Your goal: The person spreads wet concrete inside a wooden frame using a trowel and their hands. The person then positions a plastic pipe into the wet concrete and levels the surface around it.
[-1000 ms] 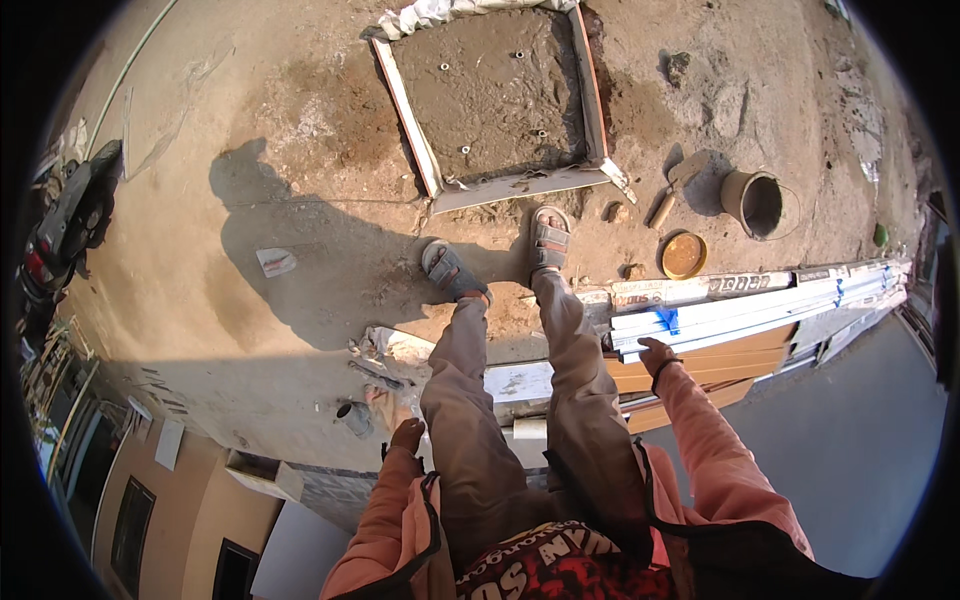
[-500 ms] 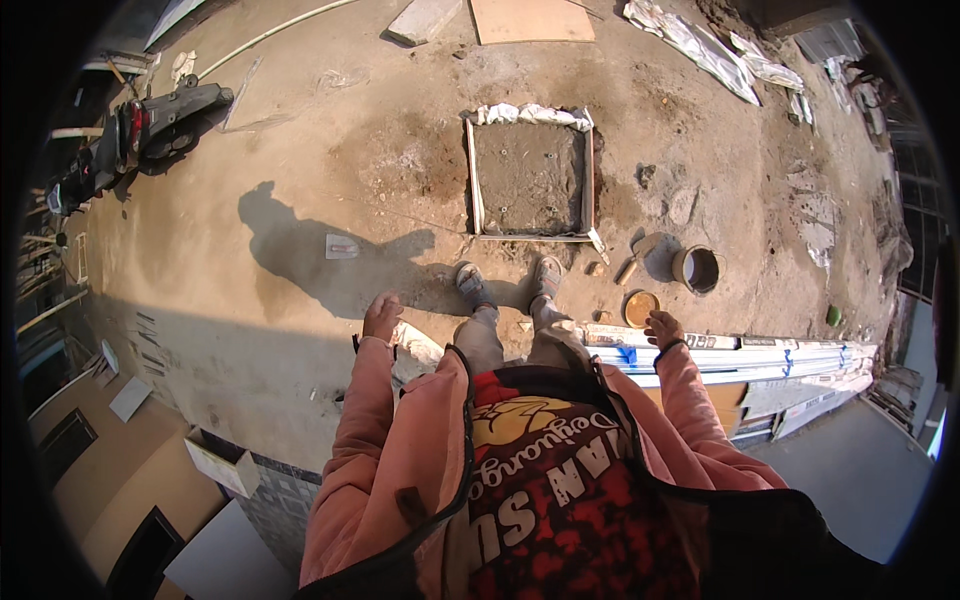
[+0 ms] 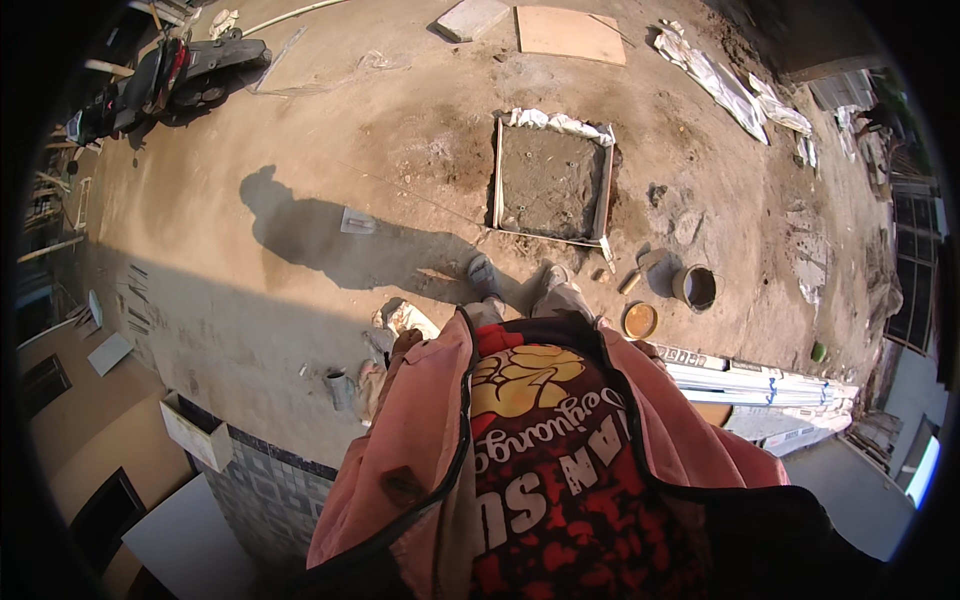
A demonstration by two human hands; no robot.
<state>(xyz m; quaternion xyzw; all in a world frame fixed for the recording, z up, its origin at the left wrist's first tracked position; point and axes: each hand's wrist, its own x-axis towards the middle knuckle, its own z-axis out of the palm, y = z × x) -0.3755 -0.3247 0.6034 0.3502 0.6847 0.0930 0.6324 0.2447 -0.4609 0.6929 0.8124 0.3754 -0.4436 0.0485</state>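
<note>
My left hand (image 3: pixel 407 341) shows only as a small patch beside the pink jacket's front, close to a crumpled whitish bag (image 3: pixel 412 318) on the ground. My right hand (image 3: pixel 645 348) is mostly hidden behind the jacket's other side, near a round yellowish pan (image 3: pixel 640 320). The fingers of both hands cannot be made out. In front of my feet, a square frame (image 3: pixel 497 185) with pale edging holds wet grey concrete (image 3: pixel 553 180). A flat plastering trowel (image 3: pixel 357 221) lies in my shadow to the left.
A bucket (image 3: pixel 694 288) stands right of a wooden-handled tool (image 3: pixel 632 281). Long wrapped strips (image 3: pixel 760 385) are stacked at the right. A motorbike (image 3: pixel 165 85) is parked far left. A board (image 3: pixel 570 36) and a pale slab (image 3: pixel 473 18) lie at the back.
Both hands have dropped back from in front of me to beside my jacket, where they are mostly covered. The view has shifted, so the frame appears further right.
</note>
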